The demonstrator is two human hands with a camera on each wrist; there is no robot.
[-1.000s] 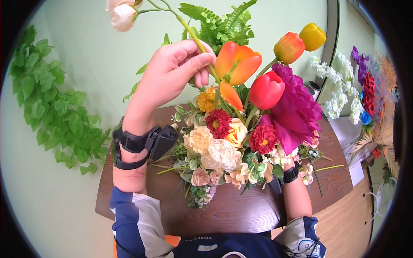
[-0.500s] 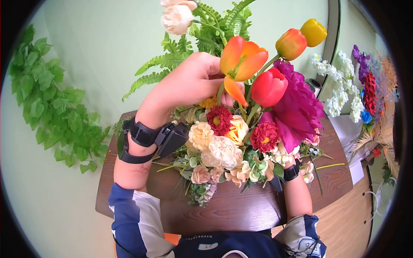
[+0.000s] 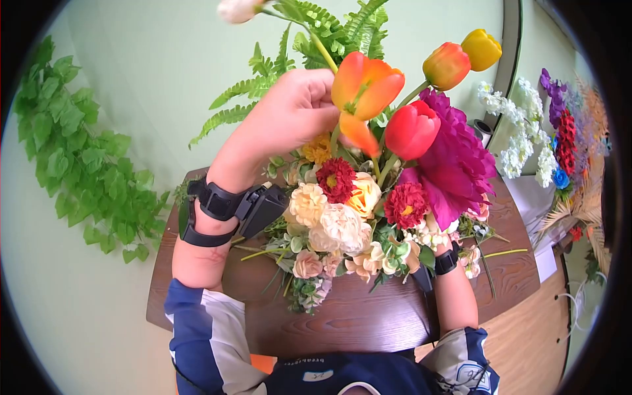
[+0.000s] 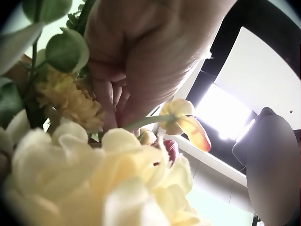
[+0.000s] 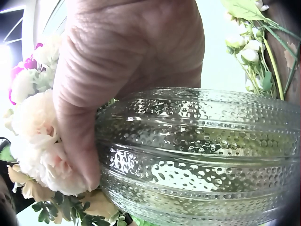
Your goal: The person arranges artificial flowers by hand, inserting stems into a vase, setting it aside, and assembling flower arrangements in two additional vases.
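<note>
Flower stem (image 3: 324, 51), pale bloom (image 3: 239, 9) cropped at the top, was pinched by the left hand (image 3: 289, 112), fingertips hidden; the cut-off glass vase (image 5: 202, 150) was gripped by the right hand (image 5: 136, 47).

Head view bright, edges curved; glare on tabletop (image 3: 375, 326); left wrist view: light panel (image 4: 222, 113) blown out.

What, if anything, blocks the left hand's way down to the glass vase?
Flowers do: the orange tulip overlaps the left hand in the head view, and below, the ruffled yellow bloom and a dark red flower crowd the way to the glass vase. Any gap beneath is hidden.
</note>
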